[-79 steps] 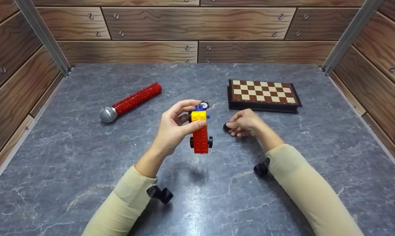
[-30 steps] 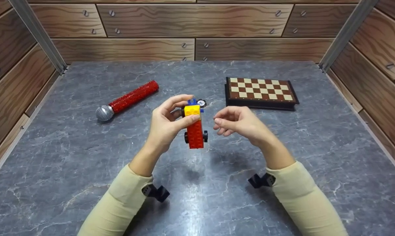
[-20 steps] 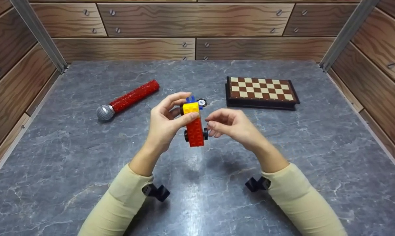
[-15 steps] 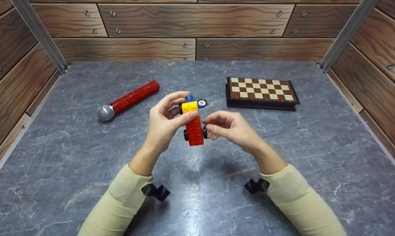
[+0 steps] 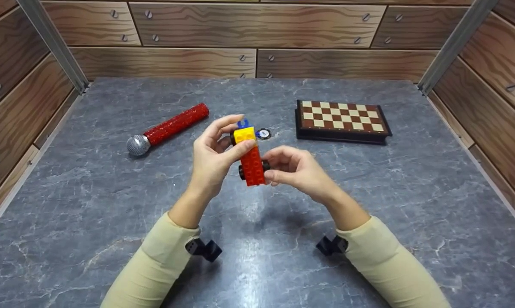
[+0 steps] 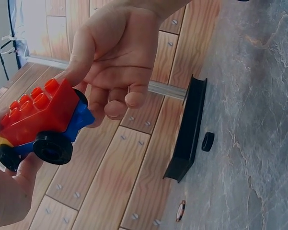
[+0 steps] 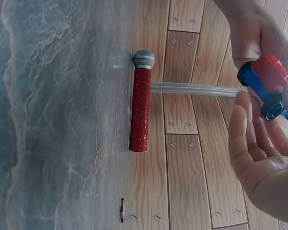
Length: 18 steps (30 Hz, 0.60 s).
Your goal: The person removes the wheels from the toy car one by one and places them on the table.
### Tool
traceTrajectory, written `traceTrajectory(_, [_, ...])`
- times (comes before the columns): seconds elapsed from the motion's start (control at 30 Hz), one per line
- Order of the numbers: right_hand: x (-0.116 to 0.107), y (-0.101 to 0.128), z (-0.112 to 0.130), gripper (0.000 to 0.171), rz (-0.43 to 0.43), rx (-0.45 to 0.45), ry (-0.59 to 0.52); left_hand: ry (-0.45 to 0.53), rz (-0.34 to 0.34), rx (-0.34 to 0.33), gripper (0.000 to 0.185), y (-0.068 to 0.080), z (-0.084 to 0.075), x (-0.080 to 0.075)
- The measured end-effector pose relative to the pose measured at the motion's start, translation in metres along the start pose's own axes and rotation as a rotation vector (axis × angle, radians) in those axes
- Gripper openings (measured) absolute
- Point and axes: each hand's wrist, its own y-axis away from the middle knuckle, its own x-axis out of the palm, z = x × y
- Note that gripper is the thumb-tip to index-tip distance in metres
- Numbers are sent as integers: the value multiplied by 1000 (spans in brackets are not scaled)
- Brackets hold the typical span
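Note:
A toy car (image 5: 253,164) of red and yellow bricks on a blue chassis is held above the table by my left hand (image 5: 210,158), thumb on top and fingers round its far end. My right hand (image 5: 298,171) pinches the near right black wheel (image 5: 266,166) between thumb and fingers. At the car's far right a blue axle end (image 5: 258,134) shows without a wheel. In the left wrist view, a loose black wheel (image 6: 207,142) stands out on the table; my right hand hides it in the head view.
A red glittery microphone (image 5: 167,128) lies back left, and a folded chessboard box (image 5: 343,122) back right. A small round chip with a black rim and white centre (image 5: 264,134) lies beyond the car. Wood-patterned walls (image 5: 257,25) enclose the table (image 5: 90,179).
My right hand has let go of a black wheel on the table and moved left to the car's near right wheel. My left hand has raised and tilted the car slightly.

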Motion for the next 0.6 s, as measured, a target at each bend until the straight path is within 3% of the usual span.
traceTrajectory(0.37, [2, -2, -4, 26, -34, -20, -67, -28, 40, -11, 46, 1, 4, 0])
traceTrajectory(0.6, [-1, -1, -2, 26, -49, -41, -86, -22, 50, -4, 36, 1, 1, 1])
